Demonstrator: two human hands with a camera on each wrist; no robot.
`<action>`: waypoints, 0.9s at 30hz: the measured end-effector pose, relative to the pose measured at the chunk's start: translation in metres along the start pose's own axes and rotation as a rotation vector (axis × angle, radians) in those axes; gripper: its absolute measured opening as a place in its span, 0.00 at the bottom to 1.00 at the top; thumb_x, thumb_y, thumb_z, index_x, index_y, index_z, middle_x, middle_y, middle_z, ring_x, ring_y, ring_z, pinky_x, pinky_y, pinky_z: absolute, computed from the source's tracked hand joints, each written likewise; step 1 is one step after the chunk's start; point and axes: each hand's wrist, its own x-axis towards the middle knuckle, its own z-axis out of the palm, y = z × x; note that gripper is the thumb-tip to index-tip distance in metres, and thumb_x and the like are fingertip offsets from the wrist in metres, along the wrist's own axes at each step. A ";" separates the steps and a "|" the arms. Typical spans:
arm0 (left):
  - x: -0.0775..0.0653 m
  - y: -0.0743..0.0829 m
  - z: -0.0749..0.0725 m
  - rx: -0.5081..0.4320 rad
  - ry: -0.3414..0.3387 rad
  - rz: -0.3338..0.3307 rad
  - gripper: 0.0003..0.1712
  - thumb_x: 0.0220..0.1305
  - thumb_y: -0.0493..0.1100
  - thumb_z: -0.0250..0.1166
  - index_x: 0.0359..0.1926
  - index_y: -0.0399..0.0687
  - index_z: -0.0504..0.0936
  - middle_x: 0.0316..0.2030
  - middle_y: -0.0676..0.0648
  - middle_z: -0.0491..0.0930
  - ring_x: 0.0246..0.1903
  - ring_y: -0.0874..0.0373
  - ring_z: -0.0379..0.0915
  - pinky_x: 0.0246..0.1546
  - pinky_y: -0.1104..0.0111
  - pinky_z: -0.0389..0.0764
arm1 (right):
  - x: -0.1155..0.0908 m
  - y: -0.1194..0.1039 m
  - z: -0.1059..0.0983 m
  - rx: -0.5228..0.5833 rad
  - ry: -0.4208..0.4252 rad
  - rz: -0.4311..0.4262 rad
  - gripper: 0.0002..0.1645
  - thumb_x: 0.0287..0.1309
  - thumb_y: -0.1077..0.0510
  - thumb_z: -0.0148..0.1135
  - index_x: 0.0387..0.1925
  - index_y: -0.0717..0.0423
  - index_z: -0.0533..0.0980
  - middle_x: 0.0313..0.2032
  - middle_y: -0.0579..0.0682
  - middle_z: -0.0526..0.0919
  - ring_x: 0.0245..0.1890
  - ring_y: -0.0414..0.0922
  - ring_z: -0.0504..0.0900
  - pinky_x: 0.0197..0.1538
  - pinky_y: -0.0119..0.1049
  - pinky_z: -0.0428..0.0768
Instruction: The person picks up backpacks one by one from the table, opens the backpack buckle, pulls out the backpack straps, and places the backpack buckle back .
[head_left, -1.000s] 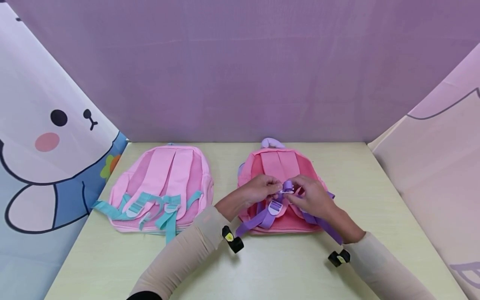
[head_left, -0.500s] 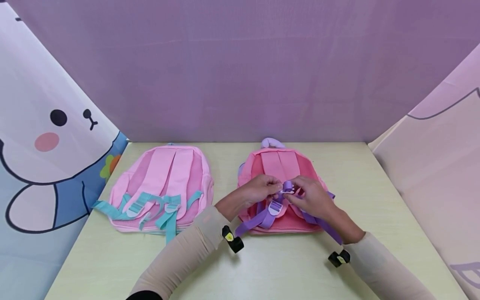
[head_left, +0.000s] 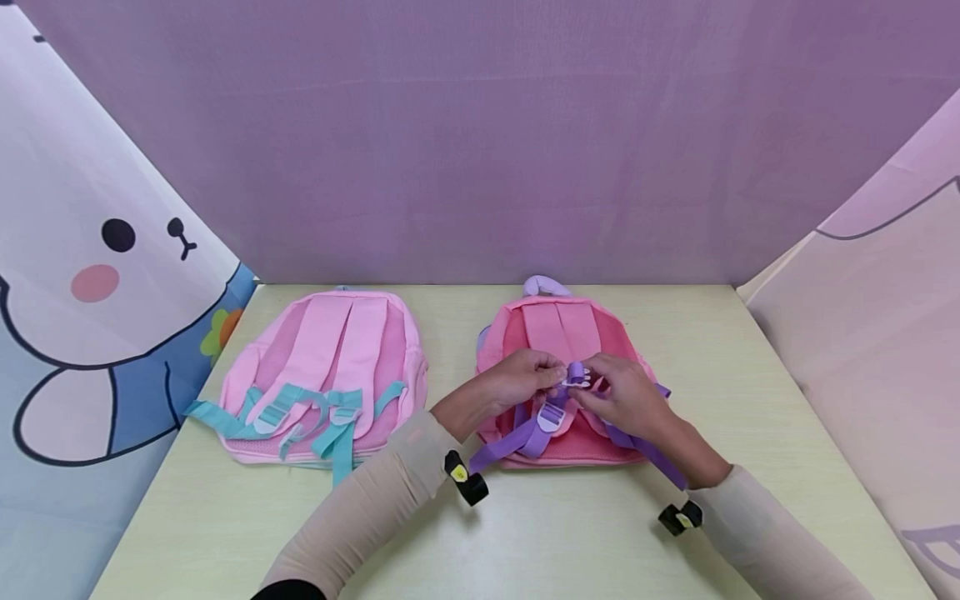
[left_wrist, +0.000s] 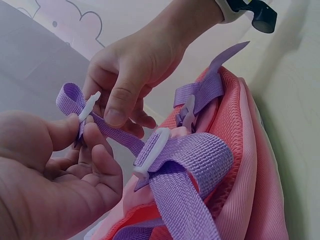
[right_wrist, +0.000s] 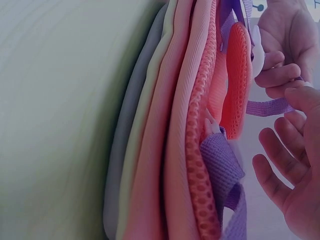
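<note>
A coral-pink backpack [head_left: 525, 333] lies back-panel up at the table's right, with purple straps. My left hand [head_left: 525, 377] pinches a white plastic buckle [left_wrist: 89, 106] between thumb and fingers; purple webbing loops through it. Just right of the buckle, my right hand [head_left: 622, 390] has its thumb on the purple strap [left_wrist: 122, 137] that runs from it; the contact behind the thumb is partly hidden. Its other fingers spread apart in the right wrist view. Lower on the strap sits a white slide adjuster [head_left: 550, 415]. The buckle's prongs point toward the right hand.
To the left lies a light-pink backpack [head_left: 322, 333] with teal straps [head_left: 341, 450] and its own adjusters. Both bags rest on a pale wooden table [head_left: 585, 533]. A purple cloth [head_left: 480, 150] hangs behind, and printed cloths flank both sides.
The hands stay almost in place over the coral-pink backpack. The white buckle's prongs show slightly more toward the right hand; both bags are still.
</note>
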 end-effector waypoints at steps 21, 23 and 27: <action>-0.002 0.000 -0.001 0.000 0.002 -0.011 0.12 0.77 0.41 0.55 0.51 0.40 0.81 0.31 0.49 0.75 0.29 0.58 0.70 0.31 0.69 0.73 | 0.000 -0.001 0.000 0.012 0.010 -0.004 0.18 0.57 0.58 0.75 0.49 0.56 0.81 0.39 0.47 0.85 0.34 0.39 0.81 0.36 0.29 0.83; -0.003 0.000 -0.001 0.002 0.002 -0.011 0.12 0.77 0.41 0.56 0.50 0.40 0.81 0.30 0.49 0.75 0.29 0.58 0.70 0.31 0.68 0.73 | 0.000 -0.002 -0.001 0.014 0.008 0.005 0.19 0.56 0.58 0.75 0.49 0.56 0.81 0.40 0.48 0.85 0.35 0.39 0.81 0.36 0.29 0.83; -0.003 0.000 -0.001 0.001 -0.002 -0.003 0.12 0.77 0.41 0.56 0.50 0.40 0.81 0.30 0.49 0.75 0.29 0.58 0.70 0.31 0.68 0.73 | 0.000 -0.004 -0.002 0.009 0.001 0.018 0.19 0.57 0.58 0.75 0.50 0.56 0.81 0.40 0.48 0.85 0.35 0.40 0.82 0.37 0.29 0.83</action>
